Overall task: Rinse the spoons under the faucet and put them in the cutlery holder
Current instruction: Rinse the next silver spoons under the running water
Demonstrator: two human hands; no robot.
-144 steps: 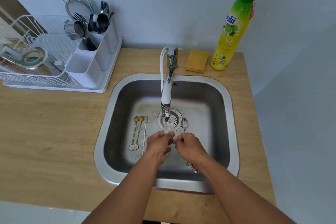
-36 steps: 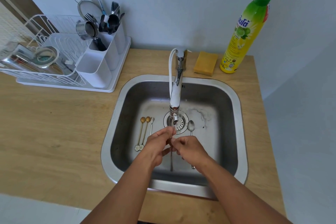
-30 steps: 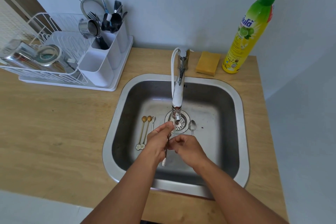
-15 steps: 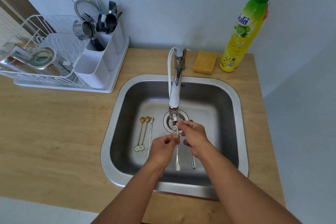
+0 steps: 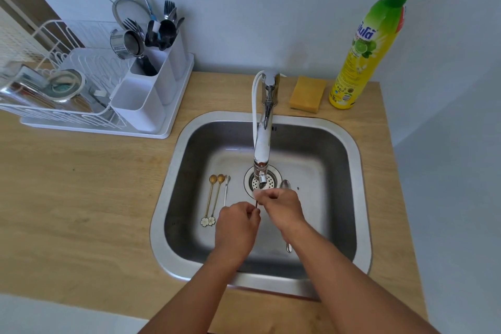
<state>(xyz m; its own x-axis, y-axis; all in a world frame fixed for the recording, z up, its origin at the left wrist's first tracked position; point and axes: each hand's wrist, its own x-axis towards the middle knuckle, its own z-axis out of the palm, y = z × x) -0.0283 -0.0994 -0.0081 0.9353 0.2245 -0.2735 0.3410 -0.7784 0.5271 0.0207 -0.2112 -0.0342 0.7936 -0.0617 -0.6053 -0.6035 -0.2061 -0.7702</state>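
Observation:
Both hands are over the steel sink [image 5: 360, 198], just below the faucet spout [image 5: 261, 154]. My left hand [image 5: 237, 228] pinches the handle of a thin silver spoon [image 5: 256, 203]. My right hand [image 5: 282, 207] grips the spoon's upper end under the nozzle, hiding its bowl. On the sink floor to the left lie two gold spoons [image 5: 212, 198] and a slim silver spoon [image 5: 225, 188]. Another silver spoon [image 5: 285, 184] lies right of the drain, mostly under my right arm. The white cutlery holder [image 5: 151, 89] stands at the back left.
A white dish rack [image 5: 67, 84] with metal items adjoins the cutlery holder, which holds forks, dark utensils and a steel cup. A yellow sponge [image 5: 307, 93] and a green-yellow dish soap bottle [image 5: 366, 54] stand behind the sink on the wooden counter [image 5: 81, 198].
The spoon, once held between both hands below the spout, has been turned. My right hand moved up to the nozzle and my left hand slid down the handle.

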